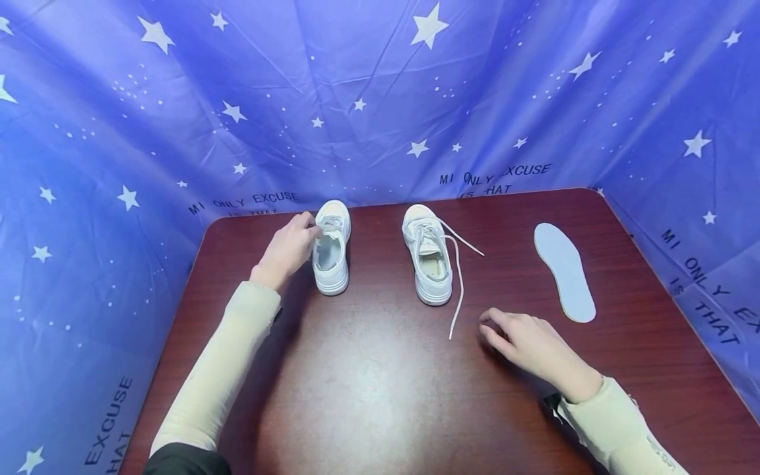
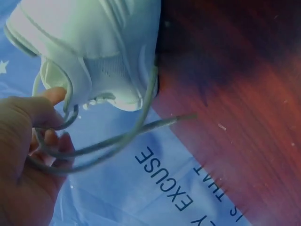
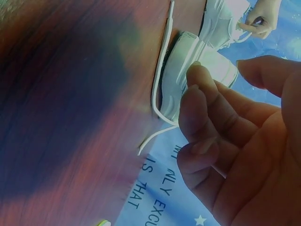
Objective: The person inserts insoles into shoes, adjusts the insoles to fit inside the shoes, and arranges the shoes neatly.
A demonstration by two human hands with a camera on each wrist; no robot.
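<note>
At the left stands a white lace-up shoe (image 1: 332, 280), its toe toward the back. My left hand (image 1: 289, 247) is at its left side by the opening. In the left wrist view, curled fingers hold grey-looking shoelaces (image 2: 113, 141), which loop through the hand beside the shoe. A second white shoe (image 1: 433, 292) stands in the middle, with a pale inside showing. Its loose white lace (image 1: 458, 264) trails over the table on the right. My right hand (image 1: 531, 343) hovers near the lace's end, fingers loosely bent, holding nothing.
A white insole (image 1: 564, 270) lies flat on the right of the dark red wooden table (image 1: 356, 396). Blue star-printed cloth (image 1: 380, 158) hangs behind the table and along both sides.
</note>
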